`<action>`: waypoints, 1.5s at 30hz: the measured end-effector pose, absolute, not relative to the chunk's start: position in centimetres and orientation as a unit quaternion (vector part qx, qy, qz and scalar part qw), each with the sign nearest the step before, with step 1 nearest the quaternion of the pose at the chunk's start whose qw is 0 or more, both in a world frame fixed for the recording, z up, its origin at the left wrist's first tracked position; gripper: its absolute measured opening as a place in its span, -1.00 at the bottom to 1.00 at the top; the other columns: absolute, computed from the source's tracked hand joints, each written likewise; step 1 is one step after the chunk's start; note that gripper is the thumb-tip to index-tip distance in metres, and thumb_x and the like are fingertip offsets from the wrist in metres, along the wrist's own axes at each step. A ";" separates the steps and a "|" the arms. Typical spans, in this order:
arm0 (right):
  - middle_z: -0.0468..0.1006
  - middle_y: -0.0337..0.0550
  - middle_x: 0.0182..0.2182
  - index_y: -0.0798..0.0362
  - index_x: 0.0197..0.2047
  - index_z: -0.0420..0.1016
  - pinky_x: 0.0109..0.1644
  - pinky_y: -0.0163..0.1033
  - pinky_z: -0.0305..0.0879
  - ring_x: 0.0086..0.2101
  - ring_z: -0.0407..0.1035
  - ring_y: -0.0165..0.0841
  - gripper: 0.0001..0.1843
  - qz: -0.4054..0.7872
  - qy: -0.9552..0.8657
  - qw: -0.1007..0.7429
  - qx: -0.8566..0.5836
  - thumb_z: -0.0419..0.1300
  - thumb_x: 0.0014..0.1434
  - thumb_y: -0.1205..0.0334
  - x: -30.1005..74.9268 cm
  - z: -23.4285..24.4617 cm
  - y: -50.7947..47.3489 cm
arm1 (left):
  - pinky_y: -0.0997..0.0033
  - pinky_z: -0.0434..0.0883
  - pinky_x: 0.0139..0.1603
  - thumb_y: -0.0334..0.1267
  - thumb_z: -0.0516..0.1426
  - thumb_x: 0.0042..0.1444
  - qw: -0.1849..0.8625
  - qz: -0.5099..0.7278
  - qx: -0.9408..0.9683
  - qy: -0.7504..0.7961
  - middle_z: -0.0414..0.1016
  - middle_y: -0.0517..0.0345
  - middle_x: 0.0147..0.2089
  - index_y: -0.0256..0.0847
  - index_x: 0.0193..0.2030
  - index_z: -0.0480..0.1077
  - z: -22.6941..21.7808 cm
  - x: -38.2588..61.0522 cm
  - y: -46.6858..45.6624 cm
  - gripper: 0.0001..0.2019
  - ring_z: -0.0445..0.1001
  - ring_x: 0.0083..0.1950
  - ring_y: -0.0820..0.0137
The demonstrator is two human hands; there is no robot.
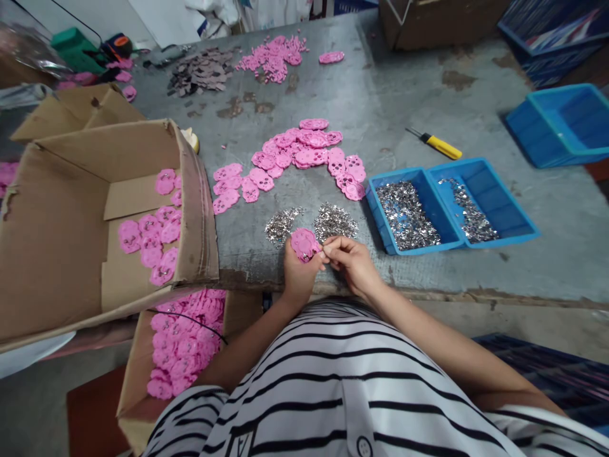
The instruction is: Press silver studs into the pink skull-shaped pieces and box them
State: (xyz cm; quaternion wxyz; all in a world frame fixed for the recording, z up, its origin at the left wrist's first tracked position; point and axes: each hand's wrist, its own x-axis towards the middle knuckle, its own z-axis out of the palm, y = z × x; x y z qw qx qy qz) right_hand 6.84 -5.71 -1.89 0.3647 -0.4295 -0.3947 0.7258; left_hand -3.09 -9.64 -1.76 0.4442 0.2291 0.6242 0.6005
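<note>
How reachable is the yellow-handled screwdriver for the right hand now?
Probably yes: the screwdriver lies uncovered, though the right hand must leave the pink piece and reach past the nearer blue tray.

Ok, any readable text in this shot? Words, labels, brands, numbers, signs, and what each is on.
"A", apparently, on the striped shirt's patch; cut off by the lower edge, the rest unreadable.
White sacks beyond the table: dark print, too blurred to read.
Nothing legible on the yellow-handled screwdriver, blue bins, open cardboard box or held pink plastic piece.
</note>
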 end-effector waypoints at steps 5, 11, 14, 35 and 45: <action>0.42 -0.18 -0.39 0.03 -0.56 0.42 -0.37 -0.23 0.24 -0.47 0.24 -0.42 -0.68 0.668 -0.471 0.385 -0.429 0.38 -0.13 -0.01 7.0 -2.6 -5.5 | 0.52 0.36 -0.50 -0.35 0.23 -0.25 0.417 0.599 0.233 0.642 0.39 0.33 -0.43 -0.14 -0.24 0.21 -2.2 -3.3 -9.7 -0.61 0.33 -0.51 0.53; 0.46 -0.10 -0.28 0.02 -0.52 0.45 -0.19 -0.17 0.27 -0.27 0.33 -0.30 -0.88 0.514 -0.651 0.360 -0.427 0.26 0.02 0.24 7.7 -2.6 -4.7 | 0.52 0.33 -0.43 -0.35 0.24 -0.27 0.381 0.589 0.261 0.663 0.34 0.30 -0.39 -0.16 -0.20 0.26 -3.1 -3.6 -9.7 -0.58 0.30 -0.43 0.51; 0.45 -0.10 -0.28 0.01 -0.49 0.41 -0.15 -0.15 0.27 -0.24 0.34 -0.29 -0.87 0.459 -0.710 0.349 -0.404 0.21 0.09 0.30 8.1 -2.1 -4.7 | 0.52 0.32 -0.40 -0.34 0.25 -0.26 0.369 0.578 0.280 0.672 0.33 0.29 -0.38 -0.16 -0.23 0.28 -3.3 -3.7 -9.8 -0.62 0.30 -0.40 0.49; 0.37 -0.13 -0.26 0.03 -0.55 0.42 -0.09 -0.09 0.30 -0.30 0.31 -0.32 -0.64 0.637 -0.585 0.324 -0.384 0.34 0.00 -0.07 9.1 -0.6 -3.4 | 0.51 0.36 -0.60 -0.27 0.15 -0.24 0.642 0.557 0.203 0.486 0.42 0.27 -0.39 -0.14 -0.12 0.17 0.4 -3.4 -9.3 -0.54 0.49 -0.49 0.41; 0.38 -0.09 -0.16 0.06 -0.52 0.46 -0.14 -0.16 0.29 -0.20 0.30 -0.30 -0.84 0.575 -0.687 0.269 -0.353 0.25 0.07 0.24 9.8 0.0 -2.5 | 0.54 0.25 -0.71 -0.14 0.14 -0.21 0.695 0.521 0.197 0.455 0.46 0.13 -0.32 -0.13 -0.03 0.20 0.5 -4.0 -9.2 -0.48 0.56 -0.41 0.27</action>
